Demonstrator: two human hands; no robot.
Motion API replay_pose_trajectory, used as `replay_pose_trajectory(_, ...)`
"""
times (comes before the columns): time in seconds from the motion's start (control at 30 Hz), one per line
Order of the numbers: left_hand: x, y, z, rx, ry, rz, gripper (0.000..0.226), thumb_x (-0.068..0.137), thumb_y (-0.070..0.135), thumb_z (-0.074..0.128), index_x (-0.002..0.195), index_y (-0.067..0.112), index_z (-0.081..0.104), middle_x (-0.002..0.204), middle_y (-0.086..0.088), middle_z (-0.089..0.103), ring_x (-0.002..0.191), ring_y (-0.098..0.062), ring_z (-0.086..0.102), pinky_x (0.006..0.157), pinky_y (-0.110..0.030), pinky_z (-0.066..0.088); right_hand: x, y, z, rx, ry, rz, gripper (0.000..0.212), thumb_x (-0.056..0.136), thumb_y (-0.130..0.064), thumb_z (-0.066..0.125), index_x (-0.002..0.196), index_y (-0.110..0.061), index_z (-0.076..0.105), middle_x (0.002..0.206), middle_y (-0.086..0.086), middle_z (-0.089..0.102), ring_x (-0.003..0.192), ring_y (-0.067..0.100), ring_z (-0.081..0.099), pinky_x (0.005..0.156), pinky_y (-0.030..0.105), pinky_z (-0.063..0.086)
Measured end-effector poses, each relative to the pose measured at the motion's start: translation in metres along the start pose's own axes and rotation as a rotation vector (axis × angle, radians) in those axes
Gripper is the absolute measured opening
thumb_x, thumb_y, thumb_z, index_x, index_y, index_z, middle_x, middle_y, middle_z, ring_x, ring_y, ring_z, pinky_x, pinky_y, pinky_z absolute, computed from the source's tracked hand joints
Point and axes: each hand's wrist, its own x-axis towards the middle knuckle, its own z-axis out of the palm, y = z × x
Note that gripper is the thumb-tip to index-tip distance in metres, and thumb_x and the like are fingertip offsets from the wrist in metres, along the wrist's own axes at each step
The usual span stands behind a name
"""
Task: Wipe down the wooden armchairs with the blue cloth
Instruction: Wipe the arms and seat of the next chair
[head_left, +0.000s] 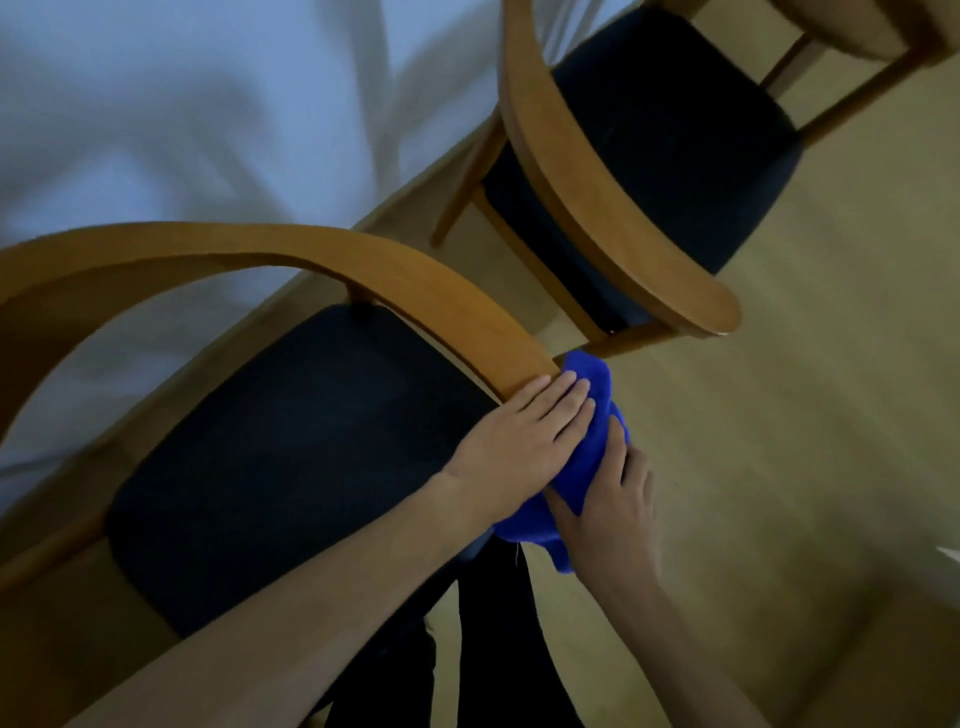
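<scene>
A wooden armchair (322, 249) with a curved arm rail and a dark seat stands close in front of me. The blue cloth (592, 447) is draped over the end of its right arm. My left hand (524, 441) lies flat on the cloth with straight fingers, pressing it onto the rail end. My right hand (618, 499) grips the cloth from the outer side, its fingers partly hidden in the fabric. A second wooden armchair (597, 197) with a dark seat stands just beyond, its arm tip close to the cloth.
A white wall (208, 104) with a wooden skirting runs behind both chairs. Pale wooden floor (831, 364) spreads to the right. Another wooden piece of furniture (872, 31) shows at the top right corner. My dark trouser legs (467, 649) stand below the hands.
</scene>
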Motion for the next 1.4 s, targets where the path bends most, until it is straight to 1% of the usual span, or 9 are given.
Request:
replay_pose_trajectory(0.13, -0.008, -0.017, -0.003, -0.036, 0.070, -0.018, 0.057, 0.097, 0.010, 0.039, 0.150, 0.002, 0.019, 0.158, -0.018, 0.017, 0.148, -0.031, 0.010, 0.121, -0.044, 0.012, 0.008, -0.017, 0.006, -0.238, 0.072, -0.050, 0.090, 0.090, -0.062, 0.042, 0.154, -0.004, 0.017, 0.142, 0.027, 0.040, 0.116, 0.041, 0.051, 0.092, 0.051, 0.046)
replay_pose_trajectory(0.23, -0.019, -0.053, -0.011, -0.069, 0.113, -0.147, 0.066, 0.090, 0.009, 0.049, 0.150, 0.003, 0.021, 0.158, -0.016, 0.020, 0.148, -0.028, 0.012, 0.120, -0.045, 0.014, 0.026, -0.036, 0.005, -0.327, 0.108, -0.124, 0.086, 0.091, -0.064, 0.025, 0.152, -0.003, 0.024, 0.140, 0.030, 0.042, 0.114, 0.044, 0.053, 0.086, 0.055, 0.046)
replay_pose_trajectory(0.37, -0.041, -0.109, -0.024, -0.147, 0.150, -0.447, 0.079, 0.083, 0.019, 0.066, 0.150, 0.011, 0.024, 0.157, -0.008, 0.027, 0.147, -0.023, 0.015, 0.121, -0.041, 0.009, 0.054, -0.069, 0.003, -0.371, 0.123, -0.243, 0.084, 0.094, -0.063, 0.032, 0.153, -0.004, 0.020, 0.146, 0.029, 0.035, 0.123, 0.045, 0.046, 0.093, 0.057, 0.043)
replay_pose_trajectory(0.53, -0.080, -0.158, -0.030, -0.176, 0.236, -0.686, 0.077, 0.080, 0.020, 0.069, 0.147, 0.009, 0.032, 0.151, -0.009, 0.036, 0.145, -0.025, 0.023, 0.120, -0.041, 0.013, 0.102, -0.153, 0.005, -0.418, 0.163, -0.498, 0.084, 0.096, -0.062, 0.036, 0.153, -0.005, 0.013, 0.151, 0.028, 0.027, 0.132, 0.045, 0.036, 0.100, 0.057, 0.037)
replay_pose_trajectory(0.73, -0.134, -0.179, -0.022, -0.164, 0.237, -0.933, 0.083, 0.079, 0.021, 0.072, 0.148, 0.011, 0.028, 0.153, -0.009, 0.033, 0.145, -0.025, 0.020, 0.116, -0.036, 0.009, 0.148, -0.304, 0.031, -0.503, 0.137, -0.956, 0.064, 0.094, -0.038, 0.056, 0.145, -0.010, 0.029, 0.138, 0.019, 0.045, 0.120, 0.037, 0.047, 0.092, 0.050, 0.042)
replay_pose_trajectory(0.83, -0.158, -0.181, -0.020, -0.144, 0.241, -0.995, 0.085, 0.077, 0.019, 0.072, 0.148, 0.012, 0.025, 0.153, -0.009, 0.032, 0.145, -0.025, 0.020, 0.116, -0.037, 0.010, 0.148, -0.339, 0.042, -0.492, 0.102, -1.064, 0.057, 0.096, -0.036, 0.053, 0.143, -0.010, 0.033, 0.133, 0.017, 0.049, 0.116, 0.035, 0.050, 0.090, 0.047, 0.043)
replay_pose_trajectory(1.0, -0.164, -0.177, -0.026, -0.162, 0.241, -0.995, 0.084, 0.078, 0.020, 0.071, 0.148, 0.014, 0.025, 0.153, -0.008, 0.032, 0.145, -0.025, 0.020, 0.113, -0.036, 0.012, 0.148, -0.287, 0.027, -0.305, 0.185, -0.976, 0.057, 0.092, -0.039, 0.050, 0.144, -0.019, 0.033, 0.130, 0.012, 0.050, 0.112, 0.032, 0.052, 0.089, 0.044, 0.042)
replay_pose_trajectory(1.17, -0.123, -0.148, -0.037, -0.211, 0.210, -0.850, 0.086, 0.078, 0.023, 0.072, 0.149, 0.018, 0.024, 0.153, -0.005, 0.033, 0.144, -0.022, 0.024, 0.111, -0.035, 0.014, 0.115, -0.172, 0.010, -0.233, 0.238, -0.599, 0.077, 0.089, -0.057, 0.050, 0.152, -0.027, 0.019, 0.152, 0.014, 0.032, 0.134, 0.034, 0.037, 0.106, 0.049, 0.034)
replay_pose_trajectory(1.4, -0.056, -0.084, -0.026, -0.356, 0.198, -0.570, 0.081, 0.083, 0.024, 0.067, 0.151, 0.016, 0.021, 0.152, -0.006, 0.034, 0.145, -0.023, 0.021, 0.118, -0.039, 0.017, 0.030, -0.028, 0.014, -0.120, 0.173, -0.137, 0.105, 0.075, -0.055, 0.071, 0.154, -0.030, 0.006, 0.150, 0.009, 0.025, 0.131, 0.033, 0.038, 0.102, 0.051, 0.040)
